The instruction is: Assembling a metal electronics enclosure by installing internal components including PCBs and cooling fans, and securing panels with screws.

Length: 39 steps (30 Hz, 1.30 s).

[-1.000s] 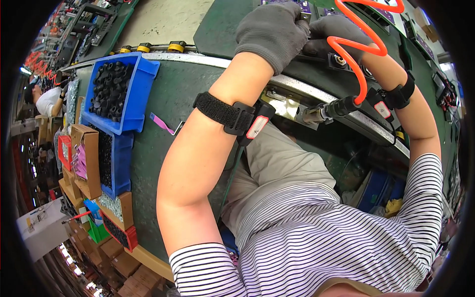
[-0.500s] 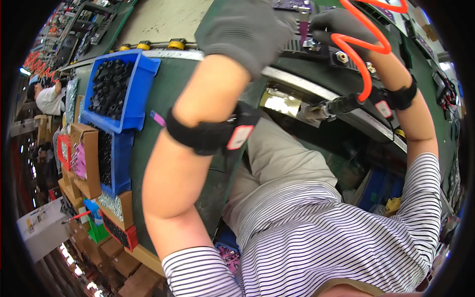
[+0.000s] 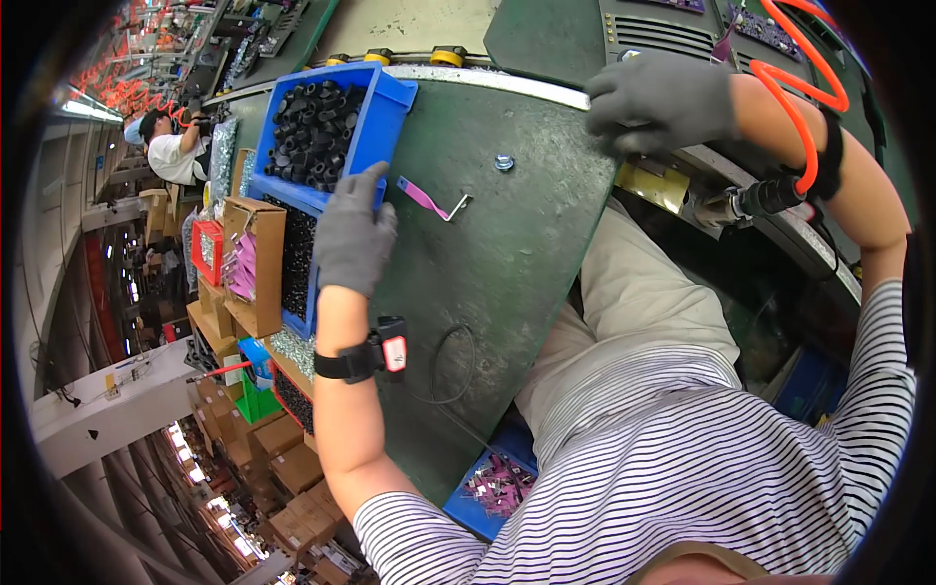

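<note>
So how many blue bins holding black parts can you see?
2: the upper bin, toward the picture's top from the left hand, and the lower bin next to it, partly covered by that hand. Others may be hidden.

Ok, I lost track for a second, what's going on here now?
The person's gloved left hand is at the edge of a blue bin full of black parts; whether it touches or holds anything isn't clear. The gloved right hand, fingers curled, is near the metal rail; no held item is visible. Between the hands, a purple strip with a metal hook and a small blue-silver piece lie on the green worktop.
</note>
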Each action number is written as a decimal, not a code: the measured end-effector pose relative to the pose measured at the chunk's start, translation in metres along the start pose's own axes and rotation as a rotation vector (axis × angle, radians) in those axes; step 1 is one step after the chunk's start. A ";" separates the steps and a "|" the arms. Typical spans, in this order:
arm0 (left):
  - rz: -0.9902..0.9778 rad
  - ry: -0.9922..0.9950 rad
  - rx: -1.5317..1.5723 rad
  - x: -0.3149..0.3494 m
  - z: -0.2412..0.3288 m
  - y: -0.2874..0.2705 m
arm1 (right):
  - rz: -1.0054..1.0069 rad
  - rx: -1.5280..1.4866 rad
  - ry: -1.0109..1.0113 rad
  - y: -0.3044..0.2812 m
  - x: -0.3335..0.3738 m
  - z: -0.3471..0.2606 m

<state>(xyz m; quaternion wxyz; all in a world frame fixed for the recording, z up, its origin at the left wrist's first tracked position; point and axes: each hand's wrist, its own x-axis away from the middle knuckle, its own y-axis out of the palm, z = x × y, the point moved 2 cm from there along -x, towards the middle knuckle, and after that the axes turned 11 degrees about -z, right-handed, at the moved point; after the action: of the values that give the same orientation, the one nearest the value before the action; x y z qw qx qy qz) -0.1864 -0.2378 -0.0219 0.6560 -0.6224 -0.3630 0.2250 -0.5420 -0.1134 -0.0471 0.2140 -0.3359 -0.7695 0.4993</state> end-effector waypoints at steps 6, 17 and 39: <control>-0.066 -0.067 -0.178 -0.008 0.012 0.031 | 0.042 0.328 -0.324 0.034 -0.081 0.001; -0.079 -0.017 0.055 0.001 0.017 0.026 | -0.013 -0.326 0.081 0.007 -0.068 0.000; -0.072 0.823 1.244 -0.139 0.377 -0.021 | 0.604 -0.599 1.025 -0.017 0.291 -0.013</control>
<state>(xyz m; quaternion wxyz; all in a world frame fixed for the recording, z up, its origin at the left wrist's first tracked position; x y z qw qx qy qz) -0.5636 -0.0981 -0.0431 0.9768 -0.1582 0.0861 0.1160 -0.7369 0.1025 -0.0286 0.3009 -0.7765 -0.5480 0.0789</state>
